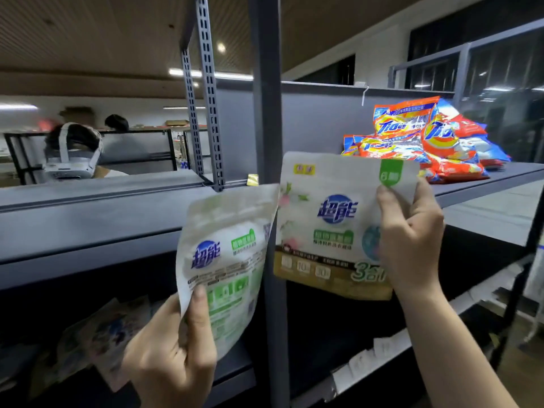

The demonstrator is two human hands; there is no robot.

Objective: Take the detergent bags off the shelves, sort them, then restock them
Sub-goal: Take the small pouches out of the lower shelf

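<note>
My left hand [173, 346] grips the bottom of a white and green detergent bag [226, 248], held upright in front of the grey shelf unit. My right hand [409, 240] grips the right side of a second white detergent bag with a gold lower band [326, 219], raised to the level of the top shelf [485, 184]. The two bags touch at their edges by the shelf's upright post [269, 113]. A pile of orange and blue Tide detergent bags [426, 142] lies on the top shelf to the right.
A lower shelf at the left holds several pale bags [100, 340] in shadow. The shelf front at the lower right carries white price labels [379, 348]. Behind the left shelf a person wearing a white headset [73, 154] stands near other racks.
</note>
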